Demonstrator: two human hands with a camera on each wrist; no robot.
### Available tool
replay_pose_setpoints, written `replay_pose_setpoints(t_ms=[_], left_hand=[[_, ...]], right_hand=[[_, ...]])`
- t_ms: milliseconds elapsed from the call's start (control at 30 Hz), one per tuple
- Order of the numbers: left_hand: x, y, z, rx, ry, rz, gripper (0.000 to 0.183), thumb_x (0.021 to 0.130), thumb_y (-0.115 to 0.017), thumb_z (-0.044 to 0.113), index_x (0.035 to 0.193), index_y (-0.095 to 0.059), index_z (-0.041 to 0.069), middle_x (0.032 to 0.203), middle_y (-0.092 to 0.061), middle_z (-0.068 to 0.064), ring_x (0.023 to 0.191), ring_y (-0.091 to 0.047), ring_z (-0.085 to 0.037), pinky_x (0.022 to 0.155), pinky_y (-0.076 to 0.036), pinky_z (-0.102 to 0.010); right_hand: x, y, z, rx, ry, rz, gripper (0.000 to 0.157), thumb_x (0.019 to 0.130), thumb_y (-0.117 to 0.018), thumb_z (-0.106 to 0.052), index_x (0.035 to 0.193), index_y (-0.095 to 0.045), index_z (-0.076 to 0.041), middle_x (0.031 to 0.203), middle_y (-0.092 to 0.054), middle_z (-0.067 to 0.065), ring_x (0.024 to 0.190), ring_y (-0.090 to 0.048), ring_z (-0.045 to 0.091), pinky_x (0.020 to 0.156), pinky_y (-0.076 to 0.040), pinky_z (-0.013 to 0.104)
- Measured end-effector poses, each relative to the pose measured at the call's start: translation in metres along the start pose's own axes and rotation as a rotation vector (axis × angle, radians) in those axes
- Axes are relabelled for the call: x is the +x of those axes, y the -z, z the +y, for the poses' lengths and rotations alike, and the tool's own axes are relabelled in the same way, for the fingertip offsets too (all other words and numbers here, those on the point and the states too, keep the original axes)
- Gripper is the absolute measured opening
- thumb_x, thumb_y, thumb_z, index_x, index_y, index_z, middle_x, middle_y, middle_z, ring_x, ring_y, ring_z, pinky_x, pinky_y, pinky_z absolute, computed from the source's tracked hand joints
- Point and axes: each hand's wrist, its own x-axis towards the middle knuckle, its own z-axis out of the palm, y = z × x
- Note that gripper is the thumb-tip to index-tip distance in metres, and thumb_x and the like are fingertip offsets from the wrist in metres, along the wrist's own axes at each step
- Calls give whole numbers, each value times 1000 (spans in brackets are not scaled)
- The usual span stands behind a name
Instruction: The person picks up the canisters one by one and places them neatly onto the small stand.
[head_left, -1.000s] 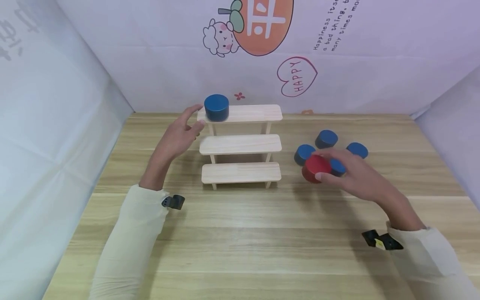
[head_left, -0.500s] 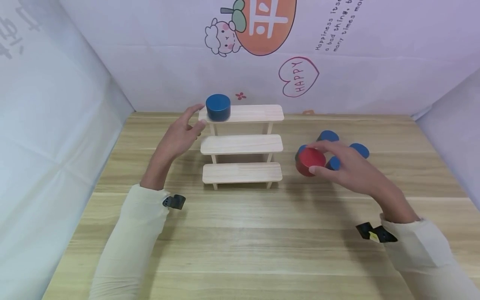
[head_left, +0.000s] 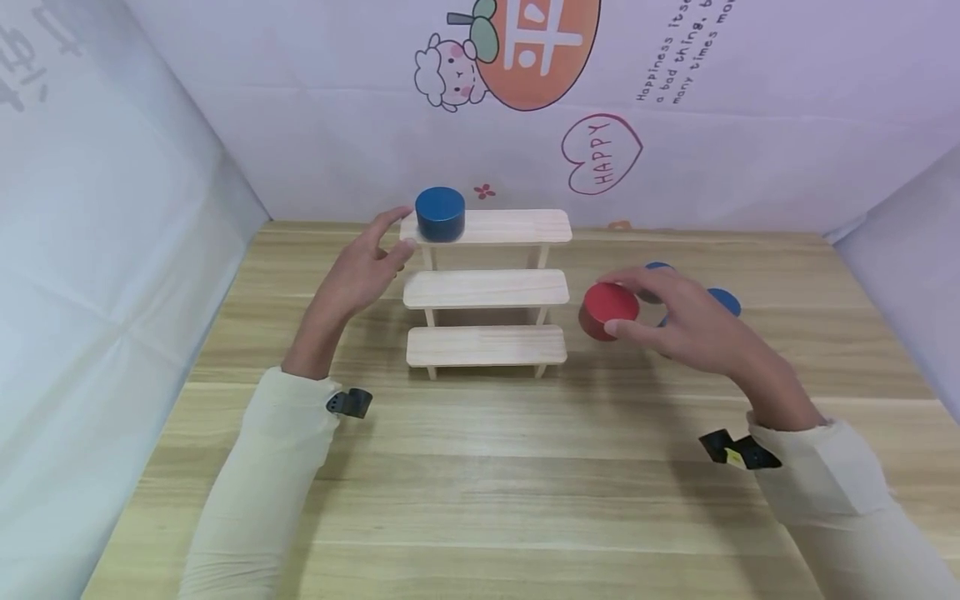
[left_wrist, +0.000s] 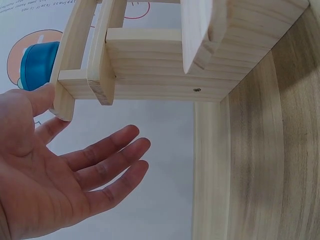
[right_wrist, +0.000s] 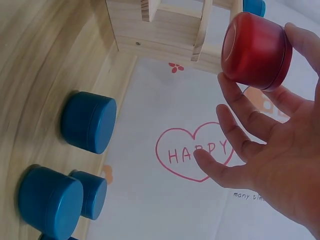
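A three-step wooden display stand (head_left: 487, 287) stands on the table, one blue round tin (head_left: 440, 215) on the left of its top step. My left hand (head_left: 362, 271) pinches the left end of that top step between thumb and index finger; its other fingers (left_wrist: 112, 162) extend loosely beside the stand. My right hand (head_left: 686, 321) grips a red round tin (head_left: 611, 308) between thumb and fingers, raised above the table just right of the stand. In the right wrist view the red tin (right_wrist: 257, 50) lies tilted sideways in the grip.
Several blue tins (right_wrist: 89, 121) stand on the wooden table (head_left: 465, 483) right of the stand; in the head view my right hand hides part of them, with one blue tin (head_left: 724, 302) showing. Printed white cloth (head_left: 330, 150) walls the back, and more cloth closes both sides.
My right hand has carried the red tin leftward and away from me, closer to the stand. The left hand stays at the top step. The head view has shifted slightly.
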Motion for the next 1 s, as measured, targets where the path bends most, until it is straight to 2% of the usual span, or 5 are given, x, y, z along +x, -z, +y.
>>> replay_pose_setpoints(t_ms=[267, 467, 633, 833, 1000], left_hand=[[0, -1, 1, 31, 16, 10, 59, 105, -44, 48, 159, -25, 35, 149, -45, -13, 117, -55, -33, 84, -47, -53], [0, -1, 3, 36, 22, 16, 59, 104, -44, 49, 159, -25, 37, 141, -52, -12, 105, -58, -30, 76, -46, -47], [1, -2, 1, 38, 22, 16, 59, 104, -44, 50, 158, -25, 38, 142, -51, -12, 107, -58, -30, 78, -47, -47], [1, -1, 0, 34, 14, 17, 60, 105, -44, 49, 159, -25, 35, 139, -53, -15, 102, -58, -31, 74, -46, -46], [1, -1, -2, 29, 9, 12, 59, 105, -43, 49, 159, -25, 34, 133, -56, -15, 93, -58, -31, 68, -44, -43]], right_hand=[[9, 2, -5, 27, 20, 13, 53, 92, -74, -24, 138, -56, -4, 128, -60, 11, 117, -53, 30, 96, -45, 54], [18, 3, -10, -18, 3, 26, 56, 92, -73, -31, 139, -56, -5, 127, -61, 11, 118, -52, 29, 95, -43, 54], [25, 2, -14, -38, -2, 35, 59, 92, -73, -33, 139, -55, -3, 127, -61, 14, 116, -53, 30, 89, -45, 52], [32, 0, -21, -53, -28, 41, 59, 91, -73, -38, 139, -56, -7, 126, -61, 12, 101, -53, 27, 73, -45, 44], [38, -1, -24, -26, -30, 42, 58, 91, -74, -37, 140, -56, -12, 124, -61, 10, 112, -51, 28, 81, -46, 50]])
